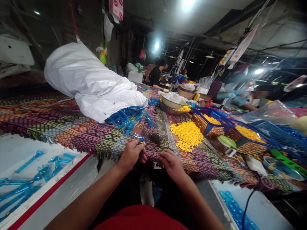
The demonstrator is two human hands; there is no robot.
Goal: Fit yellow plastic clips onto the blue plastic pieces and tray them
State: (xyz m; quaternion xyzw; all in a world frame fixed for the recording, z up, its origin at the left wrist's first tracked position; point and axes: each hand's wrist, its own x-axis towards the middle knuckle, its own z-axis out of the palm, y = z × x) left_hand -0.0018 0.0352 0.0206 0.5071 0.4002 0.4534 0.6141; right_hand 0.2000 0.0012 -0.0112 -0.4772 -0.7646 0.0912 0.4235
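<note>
My left hand (131, 155) is closed in a pinch at the near edge of the cloth-covered table. Between its thumb and fingers is a clear blue plastic piece with a small yellow part (143, 142) at its end. My right hand (170, 162) is held to the right, a short gap away, with thumb and fingertips pressed together; whatever they hold is too small to make out. Just beyond both hands lies a heap of tiny dark pieces (155, 138). A pile of small yellow plastic parts (187, 134) spreads out beyond my right hand.
A white sack (96, 83) spills blue plastic pieces (127, 118) on the patterned cloth (79, 135). To the right stand metal bowls (173, 103), blue baskets (211, 129) of yellow parts and a green-lidded container (227, 142). White boxes (79, 183) with blue pieces flank me. People sit farther back.
</note>
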